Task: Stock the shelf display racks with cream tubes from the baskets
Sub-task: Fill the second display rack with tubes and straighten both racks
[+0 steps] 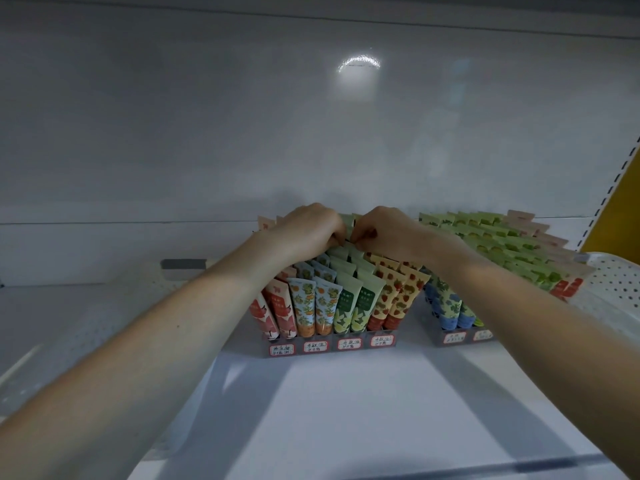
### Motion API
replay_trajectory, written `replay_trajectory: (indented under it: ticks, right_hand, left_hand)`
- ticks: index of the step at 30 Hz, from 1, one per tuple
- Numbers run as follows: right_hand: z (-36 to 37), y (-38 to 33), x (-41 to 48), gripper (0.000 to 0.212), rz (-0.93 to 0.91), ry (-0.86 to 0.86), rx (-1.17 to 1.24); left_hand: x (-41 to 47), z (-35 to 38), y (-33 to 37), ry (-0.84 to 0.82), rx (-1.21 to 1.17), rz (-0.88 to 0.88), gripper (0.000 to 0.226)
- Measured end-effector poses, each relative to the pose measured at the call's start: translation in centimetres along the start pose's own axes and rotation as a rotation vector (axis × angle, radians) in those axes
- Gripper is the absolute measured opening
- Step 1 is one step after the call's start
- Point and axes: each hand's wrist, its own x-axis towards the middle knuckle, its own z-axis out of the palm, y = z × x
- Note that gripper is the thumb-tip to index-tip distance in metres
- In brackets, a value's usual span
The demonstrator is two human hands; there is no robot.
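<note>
Nearest to me is the bare white shelf (346, 410), with both forearms reaching across it. At its middle stands a clear display rack (398, 344) with handwritten red-edged labels (349, 343) along its front lip. It is packed with upright cream tubes in paired rows: red tubes (280, 306) on the left, then orange-fruit tubes (313, 306), green tubes (356, 299) and strawberry tubes (394, 296).

My left hand (304, 230) and right hand (384, 233) meet over the rear of the green rows. The fingers of both are curled and pinch the flat top ends of green tubes there. How many tubes each holds I cannot tell.

Just beside, to the right, a second rack (464, 336) holds blue-flowered tubes (446, 303) in front and many light green tubes (502, 244) fanned behind. At the far right sits a white perforated basket (616, 282); its contents are hidden.
</note>
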Motion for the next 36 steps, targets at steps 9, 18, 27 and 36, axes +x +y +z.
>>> replay_trajectory:
  ticks: [9,18,27,36]
  right_hand:
    - [-0.9,0.9,0.3,0.019,0.008,0.028,0.042]
    - [-1.7,1.0,2.1,0.019,0.041,0.046,0.007]
    - [-0.6,0.8,3.1,0.023,0.07,-0.018,-0.033]
    - [-0.5,0.7,2.7,0.02,0.026,-0.023,-0.011]
  left_hand:
    - [-0.3,-1.9,-0.2,0.109,-0.128,-0.033,0.021]
    - [0.8,-2.8,-0.8,0.079,-0.074,-0.047,0.022]
    - [1.6,-1.4,-1.3,-0.029,-0.043,-0.037,0.021]
    - [1.5,-1.1,-1.3,0.0,-0.063,-0.05,0.022]
